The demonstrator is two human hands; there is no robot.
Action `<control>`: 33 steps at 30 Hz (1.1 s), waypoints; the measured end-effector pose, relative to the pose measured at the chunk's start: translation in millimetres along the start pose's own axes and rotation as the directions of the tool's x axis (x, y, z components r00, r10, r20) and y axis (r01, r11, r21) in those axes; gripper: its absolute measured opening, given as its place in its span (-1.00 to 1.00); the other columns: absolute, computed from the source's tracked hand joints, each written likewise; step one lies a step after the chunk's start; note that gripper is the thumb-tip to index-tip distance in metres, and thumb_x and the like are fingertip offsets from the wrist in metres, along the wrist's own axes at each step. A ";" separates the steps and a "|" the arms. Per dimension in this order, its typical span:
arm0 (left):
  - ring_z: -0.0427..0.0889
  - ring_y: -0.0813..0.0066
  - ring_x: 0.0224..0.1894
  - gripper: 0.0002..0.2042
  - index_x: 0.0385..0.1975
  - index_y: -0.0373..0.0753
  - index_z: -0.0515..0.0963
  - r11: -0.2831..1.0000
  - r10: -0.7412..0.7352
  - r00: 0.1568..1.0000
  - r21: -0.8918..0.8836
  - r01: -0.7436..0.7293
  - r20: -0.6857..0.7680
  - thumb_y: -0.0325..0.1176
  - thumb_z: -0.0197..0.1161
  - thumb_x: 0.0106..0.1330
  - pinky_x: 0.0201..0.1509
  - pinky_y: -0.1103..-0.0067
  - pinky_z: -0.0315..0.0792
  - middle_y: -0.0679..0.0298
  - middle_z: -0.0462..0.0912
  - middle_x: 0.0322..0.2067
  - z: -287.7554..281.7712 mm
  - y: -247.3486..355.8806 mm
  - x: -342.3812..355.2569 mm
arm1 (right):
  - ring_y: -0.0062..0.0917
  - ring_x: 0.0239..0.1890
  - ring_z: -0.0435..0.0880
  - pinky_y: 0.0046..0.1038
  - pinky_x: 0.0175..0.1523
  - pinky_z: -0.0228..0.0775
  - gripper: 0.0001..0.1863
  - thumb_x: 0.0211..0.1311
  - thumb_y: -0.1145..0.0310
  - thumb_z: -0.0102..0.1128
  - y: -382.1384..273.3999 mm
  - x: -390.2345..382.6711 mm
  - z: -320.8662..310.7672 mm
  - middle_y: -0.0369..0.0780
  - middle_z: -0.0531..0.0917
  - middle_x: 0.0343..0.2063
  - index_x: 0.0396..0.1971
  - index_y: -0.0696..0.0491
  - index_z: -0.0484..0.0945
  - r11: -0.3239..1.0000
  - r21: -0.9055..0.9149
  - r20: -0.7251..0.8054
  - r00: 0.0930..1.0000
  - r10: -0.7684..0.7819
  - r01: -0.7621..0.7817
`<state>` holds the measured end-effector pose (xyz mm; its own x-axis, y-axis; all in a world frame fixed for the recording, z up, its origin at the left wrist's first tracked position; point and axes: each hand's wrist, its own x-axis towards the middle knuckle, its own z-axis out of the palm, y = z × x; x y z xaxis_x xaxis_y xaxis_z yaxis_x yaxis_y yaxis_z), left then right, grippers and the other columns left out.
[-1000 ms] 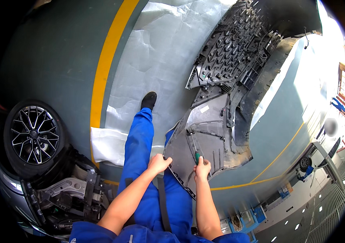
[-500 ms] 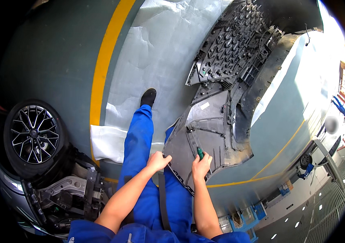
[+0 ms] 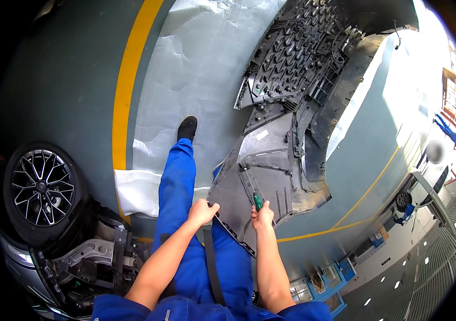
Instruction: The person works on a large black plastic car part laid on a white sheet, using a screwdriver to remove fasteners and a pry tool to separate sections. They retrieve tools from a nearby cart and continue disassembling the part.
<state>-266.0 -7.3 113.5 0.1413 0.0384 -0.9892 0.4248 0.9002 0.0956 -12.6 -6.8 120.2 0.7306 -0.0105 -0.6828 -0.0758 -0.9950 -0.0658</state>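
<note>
Plainly, the car bumper cover stretched away ahead of the person, its ribbed inner side showing, with the near end reaching between both hands. I saw the left hand with thumb and fingers closed on its near left edge, while the right hand wrapped a green-handled screwdriver over the grey panel; I couldn't tell whether the tip touched. Compared with half a second earlier, the right hand's grip had shifted slightly around the handle, whereas the left hand had stayed on that edge.
</note>
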 end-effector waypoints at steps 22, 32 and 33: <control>0.73 -0.08 -0.25 -0.51 -0.49 -0.44 0.65 1.000 -0.004 1.000 0.016 0.004 -0.018 0.02 0.23 0.10 -0.10 0.20 0.55 -0.12 0.71 -0.43 -1.9 -1.8 7.5 | -0.59 -0.70 0.48 -0.57 -0.66 0.28 -0.53 0.48 0.00 0.04 -26.4 -20.2 9.8 -0.09 0.68 -0.39 -0.06 0.17 0.49 0.938 -0.255 0.163 0.966 -0.200 0.237; 0.73 -0.08 -0.24 -0.51 -0.46 -0.43 0.65 1.000 -0.011 0.999 0.023 0.011 -0.030 0.03 0.23 0.12 -0.10 0.20 0.56 -0.12 0.71 -0.41 0.6 -0.8 1.2 | -0.54 -0.54 0.55 -0.45 -0.55 0.38 -0.57 0.46 0.17 0.13 -34.1 -23.4 6.1 -0.04 0.64 -0.22 0.07 0.22 0.40 0.992 -0.048 0.298 0.946 0.128 -0.120; 0.73 -0.08 -0.23 -0.51 -0.45 -0.43 0.66 1.000 -0.016 1.000 0.017 0.017 -0.011 0.03 0.23 0.12 -0.10 0.20 0.56 -0.12 0.72 -0.41 -1.2 0.2 2.2 | -0.54 -0.55 0.55 -0.45 -0.55 0.38 -0.58 0.45 0.17 0.13 -30.9 -28.2 11.6 -0.05 0.64 -0.24 0.06 0.22 0.41 0.965 -0.226 0.257 0.964 -0.074 0.134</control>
<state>-266.7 -6.5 111.1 0.1246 0.0283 -0.9918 0.4419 0.8934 0.0810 -38.8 25.4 133.1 0.5355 0.0893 -0.8398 0.1780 -0.9840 0.0090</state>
